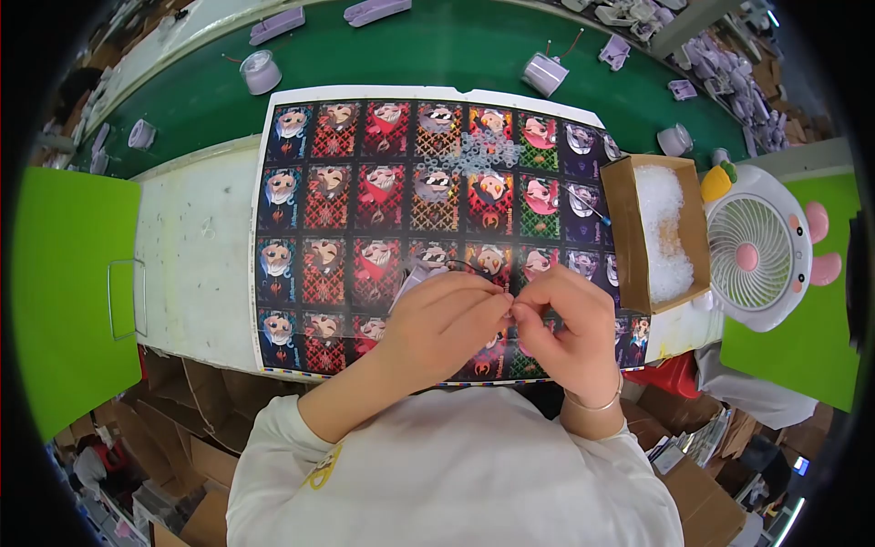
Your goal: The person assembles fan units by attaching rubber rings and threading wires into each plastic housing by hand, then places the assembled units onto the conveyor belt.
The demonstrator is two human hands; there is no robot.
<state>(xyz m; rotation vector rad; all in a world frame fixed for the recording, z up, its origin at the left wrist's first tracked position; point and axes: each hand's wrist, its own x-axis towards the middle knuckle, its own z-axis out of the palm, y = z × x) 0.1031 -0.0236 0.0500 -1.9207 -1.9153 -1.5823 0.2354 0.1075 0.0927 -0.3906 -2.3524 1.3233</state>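
My left hand (447, 324) and my right hand (572, 330) meet over the printed sheet (262, 273), fingertips pinched together and touching. What lies between the fingertips is too small to make out. A lilac plastic part (415, 276) shows partly behind my left hand, and whether that hand grips it is hidden. A dark wire (469, 265) curves out just beyond my left knuckles. Farther off on the sheet lies a loose pile of small clear rings (483, 152). Close to my right hand stands a cardboard box (629, 232) holding small translucent pieces (663, 228).
A white fan (747, 255) with pink ears stands right of the box. On the green conveyor belt (437, 55) sit lilac cups (545, 75) with wires and other lilac parts (377, 10). A thin blue-tipped tool (592, 208) lies beside the box. Green panels (82, 292) flank the bench.
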